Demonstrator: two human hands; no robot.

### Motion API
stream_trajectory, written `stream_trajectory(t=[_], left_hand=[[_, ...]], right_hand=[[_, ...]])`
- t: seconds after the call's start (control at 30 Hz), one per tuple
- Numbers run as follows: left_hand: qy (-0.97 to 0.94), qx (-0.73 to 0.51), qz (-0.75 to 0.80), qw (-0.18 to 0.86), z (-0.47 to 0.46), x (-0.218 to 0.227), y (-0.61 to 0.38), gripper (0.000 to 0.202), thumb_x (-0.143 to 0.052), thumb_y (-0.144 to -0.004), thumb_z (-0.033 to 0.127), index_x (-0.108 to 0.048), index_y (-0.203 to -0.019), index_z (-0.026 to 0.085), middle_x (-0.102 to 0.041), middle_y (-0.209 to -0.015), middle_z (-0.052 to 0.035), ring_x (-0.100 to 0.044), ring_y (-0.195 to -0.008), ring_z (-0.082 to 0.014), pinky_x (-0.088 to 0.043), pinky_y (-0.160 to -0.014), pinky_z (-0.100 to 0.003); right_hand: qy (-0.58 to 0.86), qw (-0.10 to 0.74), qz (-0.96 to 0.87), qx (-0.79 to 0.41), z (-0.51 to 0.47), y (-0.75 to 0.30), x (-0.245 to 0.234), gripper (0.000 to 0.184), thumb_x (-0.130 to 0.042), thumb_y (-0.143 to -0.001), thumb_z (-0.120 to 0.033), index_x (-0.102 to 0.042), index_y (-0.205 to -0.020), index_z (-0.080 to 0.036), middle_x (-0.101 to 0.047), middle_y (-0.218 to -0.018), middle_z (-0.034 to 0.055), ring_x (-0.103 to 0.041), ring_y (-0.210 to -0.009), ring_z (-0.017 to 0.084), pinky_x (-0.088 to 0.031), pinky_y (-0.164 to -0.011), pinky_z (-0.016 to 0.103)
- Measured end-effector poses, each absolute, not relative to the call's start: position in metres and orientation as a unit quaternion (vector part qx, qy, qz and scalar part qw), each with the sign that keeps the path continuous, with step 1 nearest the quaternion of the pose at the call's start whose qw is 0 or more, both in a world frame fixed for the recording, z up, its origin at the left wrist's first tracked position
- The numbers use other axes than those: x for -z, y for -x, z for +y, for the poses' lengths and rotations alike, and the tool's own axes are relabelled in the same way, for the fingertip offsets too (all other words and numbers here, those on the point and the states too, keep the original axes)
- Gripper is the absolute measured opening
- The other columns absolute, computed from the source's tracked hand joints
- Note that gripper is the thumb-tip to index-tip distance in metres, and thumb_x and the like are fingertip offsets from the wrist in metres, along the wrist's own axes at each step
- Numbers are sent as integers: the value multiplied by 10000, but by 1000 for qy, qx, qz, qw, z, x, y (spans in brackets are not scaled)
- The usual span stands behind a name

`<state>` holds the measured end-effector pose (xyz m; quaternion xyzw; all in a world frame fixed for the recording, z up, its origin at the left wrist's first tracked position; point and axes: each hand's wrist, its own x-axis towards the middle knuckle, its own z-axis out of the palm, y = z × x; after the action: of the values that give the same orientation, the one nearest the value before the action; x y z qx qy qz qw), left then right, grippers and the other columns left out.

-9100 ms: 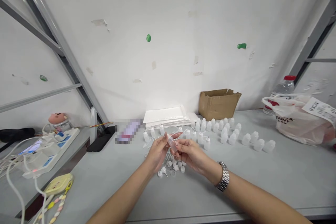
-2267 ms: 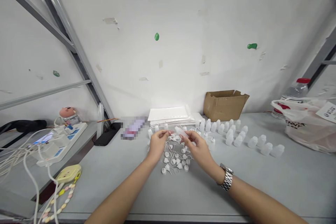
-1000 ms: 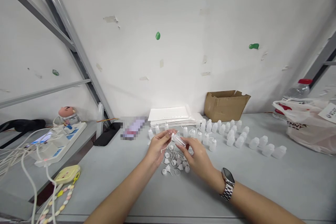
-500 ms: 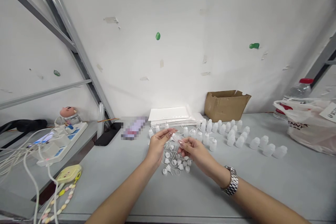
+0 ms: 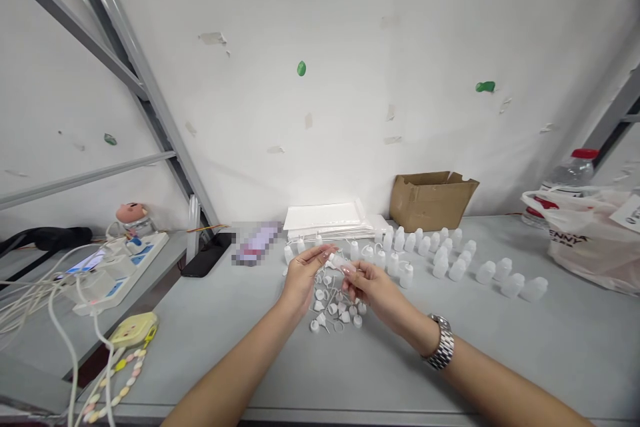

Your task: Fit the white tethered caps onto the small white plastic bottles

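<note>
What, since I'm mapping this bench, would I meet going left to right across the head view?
Power strip → black phone → pixelated purple item → left hand → small bottle → right hand → cardboard box → white plastic bag.

an open brown cardboard box [image 5: 431, 203] stands right of rectangular white sheets [image 5: 323, 215], behind small translucent plastic bottles [image 5: 457, 271]; right of these, a crumpled white plastic bag [image 5: 583, 250]; left, small white plastic caps [image 5: 333, 309], all on the flat grey table [image 5: 320, 377].
</note>
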<state>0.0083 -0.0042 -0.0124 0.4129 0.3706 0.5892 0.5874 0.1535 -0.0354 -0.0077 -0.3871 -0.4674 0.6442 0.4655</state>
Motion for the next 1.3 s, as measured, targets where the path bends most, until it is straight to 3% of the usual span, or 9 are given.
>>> stream_trajectory(t=[0.17,0.23,0.43,0.63,0.7,0.87,1.1,1.2,1.3], left_hand=[[-415,-581,352,605,-6,11,-9,217,-744,-582,273,-709,-772,175,-718,-903,-66,-591,-983,-225,-364,-932,-361],[-407,-584,352,608,-8,8,-9,223,-745,-582,279,-709,-775,173,-719,-889,-66,-592,-979,-224,-365,-926,-357],[-385,-598,374,595,-10,6,-10,240,-758,-557,276,-708,-763,163,-724,-843,-71,-602,-950,-223,-359,-920,-349],[-416,-586,367,591,-7,11,-11,226,-734,-596,269,-711,-793,162,-723,-829,-67,-614,-875,-202,-386,-869,-332],[-410,-592,367,589,-8,11,-11,218,-737,-591,264,-710,-783,163,-722,-825,-63,-616,-864,-195,-388,-865,-328],[-377,-613,373,585,-7,9,-10,217,-761,-547,262,-705,-734,166,-723,-815,-55,-620,-877,-194,-385,-876,-324],[-412,-603,364,578,-4,9,-6,184,-749,-562,250,-705,-723,171,-724,-809,-55,-629,-831,-186,-409,-836,-317],[-422,-599,381,564,-5,8,-6,194,-739,-573,258,-705,-741,167,-724,-799,-61,-632,-822,-196,-413,-831,-332],[-434,-591,397,553,-6,8,-6,211,-727,-589,267,-704,-772,164,-724,-786,-65,-633,-833,-205,-411,-839,-343]], right_hand=[[348,395,-453,-719,-34,-157,5,471,-445,-796,-573,-558,-614,-153,-398,-342,-71,-267,-320,56,-225,-394,219],[372,393,-464,-701,-32,-157,5,523,-399,-800,-605,-566,-612,-147,-433,-354,-51,-299,-317,59,-231,-386,221],[424,486,-493,-584,-31,-155,4,404,-715,-584,-497,-556,-774,-177,-582,-603,-34,-502,-485,103,-386,-496,247],[360,393,-439,-723,-35,-156,2,395,-569,-734,-518,-484,-568,-169,-433,-428,-64,-327,-341,48,-265,-405,229],[385,405,-449,-698,-36,-155,2,389,-544,-745,-536,-515,-630,-166,-485,-453,-46,-382,-353,65,-295,-415,235],[433,474,-491,-589,-34,-154,5,352,-740,-593,-411,-537,-764,-180,-564,-585,-45,-513,-492,106,-381,-505,248],[324,367,-425,-762,-34,-157,4,410,-550,-737,-545,-546,-617,-154,-424,-433,-65,-342,-350,52,-284,-416,226],[376,388,-472,-697,-36,-155,1,448,-507,-738,-594,-569,-665,-157,-521,-490,-23,-443,-389,89,-335,-434,247],[442,455,-511,-580,-37,-152,-1,389,-650,-643,-536,-568,-777,-180,-568,-584,-29,-514,-474,116,-382,-488,262]])
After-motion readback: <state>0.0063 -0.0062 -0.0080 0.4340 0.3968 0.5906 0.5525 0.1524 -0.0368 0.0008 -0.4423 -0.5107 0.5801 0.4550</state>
